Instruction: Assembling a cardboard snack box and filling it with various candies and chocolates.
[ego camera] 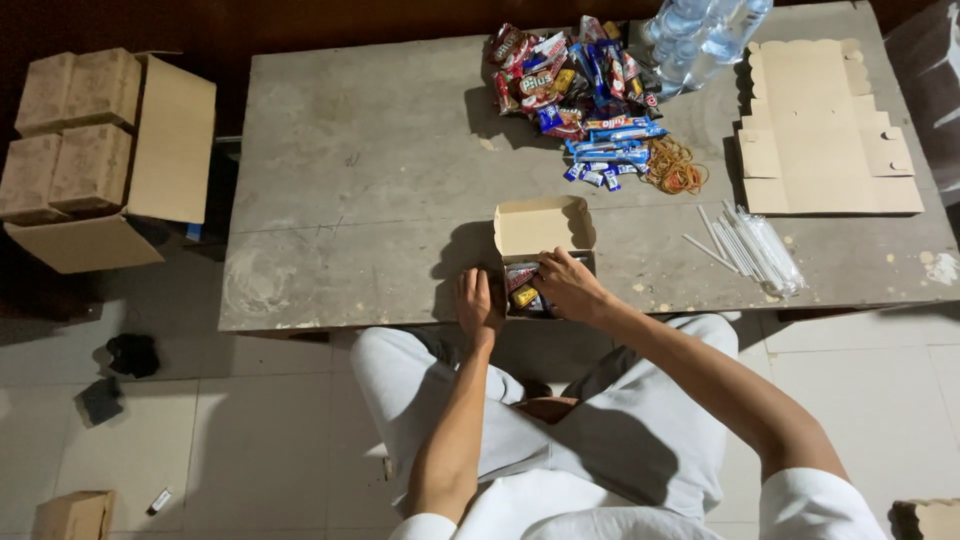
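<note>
**Both hands at the open snack box on the table's near edge**

We see a small cardboard box [540,255] sitting at the near edge of a worn grey table [360,170], directly ahead of the seated person and centred between the 2 arms. Its lid stands open, hinged on the far side, so the tray faces up toward us; the box's long axis runs left to right, along the table edge. A few wrapped snacks [522,285] lie inside.

The left hand [476,303] rests flat against the box's left wall, fingers together, gripping nothing that we can make out. The right hand [568,283] is over the tray, fingers curled down onto the snacks; whether it clasps one we cannot tell. The right hand is the nearer to the contents.

Well beyond, a heap of snack packets [575,85] lies at the far side, with rubber bands [674,166], straws [750,245], water bottles [700,35] and flat box blanks [820,130] to the right. A large carton [110,160] of closed boxes stands on the tiled floor [250,420] at left.
</note>
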